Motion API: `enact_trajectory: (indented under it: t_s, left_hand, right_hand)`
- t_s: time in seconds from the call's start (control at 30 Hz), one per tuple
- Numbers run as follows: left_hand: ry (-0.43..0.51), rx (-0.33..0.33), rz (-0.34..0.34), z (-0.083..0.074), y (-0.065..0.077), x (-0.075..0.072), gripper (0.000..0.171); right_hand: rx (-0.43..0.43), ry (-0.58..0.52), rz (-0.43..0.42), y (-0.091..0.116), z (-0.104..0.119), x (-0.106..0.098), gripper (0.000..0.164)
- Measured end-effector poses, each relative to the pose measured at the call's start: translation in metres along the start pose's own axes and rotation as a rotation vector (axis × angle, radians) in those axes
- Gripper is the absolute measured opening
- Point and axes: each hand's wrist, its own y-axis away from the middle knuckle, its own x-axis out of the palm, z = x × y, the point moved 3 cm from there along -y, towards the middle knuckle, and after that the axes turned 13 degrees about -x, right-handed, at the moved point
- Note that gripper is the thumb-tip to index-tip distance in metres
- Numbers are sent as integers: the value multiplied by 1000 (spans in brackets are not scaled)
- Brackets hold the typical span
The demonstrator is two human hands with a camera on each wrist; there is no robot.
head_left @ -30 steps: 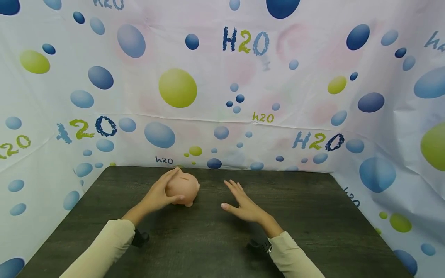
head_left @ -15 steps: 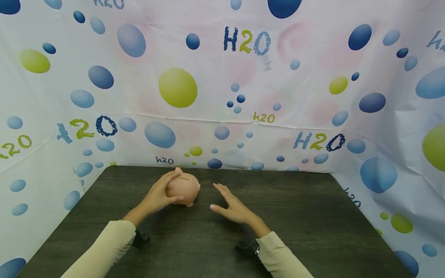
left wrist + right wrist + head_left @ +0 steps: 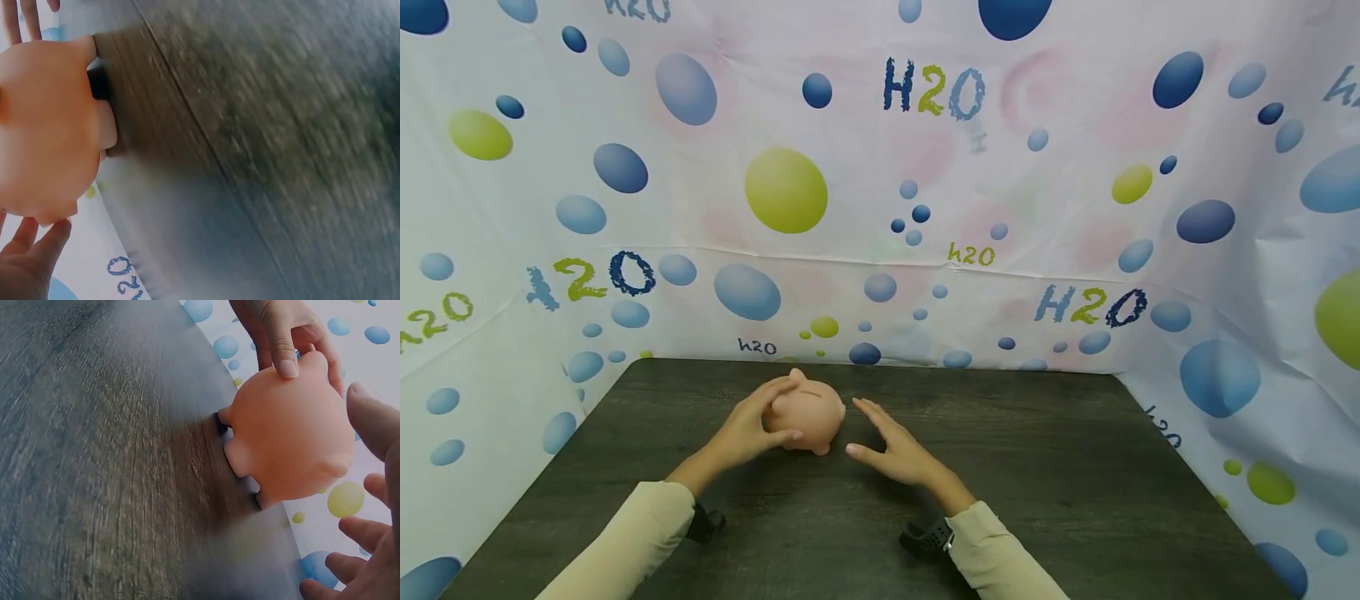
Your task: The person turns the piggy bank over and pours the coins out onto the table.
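A pink piggy bank (image 3: 811,417) with a coin slot in its back stands upright left of the table's middle. My left hand (image 3: 741,432) grips its rear end, thumb on the near side and fingers over the far side. In the right wrist view that thumb presses the body of the piggy bank (image 3: 287,431). Close to the snout, my right hand (image 3: 901,454) is held with fingers stretched out and thumb apart, holding nothing. Fingers of the right hand also show past the piggy bank (image 3: 47,125) in the left wrist view.
The dark wooden table (image 3: 1060,483) reaches back to a white curtain (image 3: 850,225) printed with blue and green dots and "H2O". Curtain also hangs along the left and right sides. A black strap (image 3: 927,537) sits on the right wrist.
My right hand has moved left toward the piggy bank's snout. In the last half second, my left hand and the piggy bank have shifted slightly right and nearer.
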Motion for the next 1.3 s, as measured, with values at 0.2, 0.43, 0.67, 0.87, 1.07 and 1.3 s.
enact_trajectory:
  t_s: [0.2,0.43,0.67,0.87,1.07,1.3]
  left_hand:
    - [69,12,49,-5,2,4,75]
    - [179,-156,151,1,2,5,82]
    - [221,-196,221,8,4,7,85]
    - [251,-206,194,4,3,11,83]
    - [237,-214,162,-4,6,21,82]
    - [251,-192,166,-22,10,33,82]
  right_hand:
    - [-17,-90,-50,-2,0,2,74]
    - [-36,-212,-93,-15,-3,13,79]
    - [-26,-309,-151,-22,-4,21,80]
    - [-32,-445,-218,-19,-7,21,79]
    - [-48,-468,-234,-10,-9,16,79]
    - [-41,-492,-239,10,-7,6,80]
